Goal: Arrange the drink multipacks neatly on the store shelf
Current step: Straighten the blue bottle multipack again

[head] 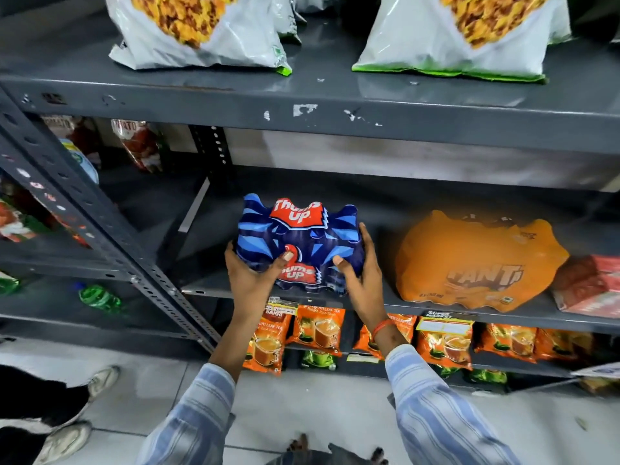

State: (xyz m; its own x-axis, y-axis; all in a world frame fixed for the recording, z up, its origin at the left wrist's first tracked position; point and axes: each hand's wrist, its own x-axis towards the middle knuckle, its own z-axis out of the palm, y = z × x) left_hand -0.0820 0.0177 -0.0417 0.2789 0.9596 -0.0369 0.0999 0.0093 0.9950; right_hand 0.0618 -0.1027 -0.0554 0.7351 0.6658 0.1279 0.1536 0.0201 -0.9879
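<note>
A blue Thums Up multipack rests at the front of the grey middle shelf. My left hand grips its near left corner, thumb on top of the wrap. My right hand clasps its right side, fingers along the edge and thumb on the front. An orange Fanta multipack lies on the same shelf to the right, a hand's width from the blue pack. Part of a red multipack shows at the far right edge.
White snack bags sit on the upper shelf. Orange tea sachets hang below the middle shelf. A slanted perforated upright crosses at the left. Green bottles lie on the left rack. Another person's shoes stand on the floor.
</note>
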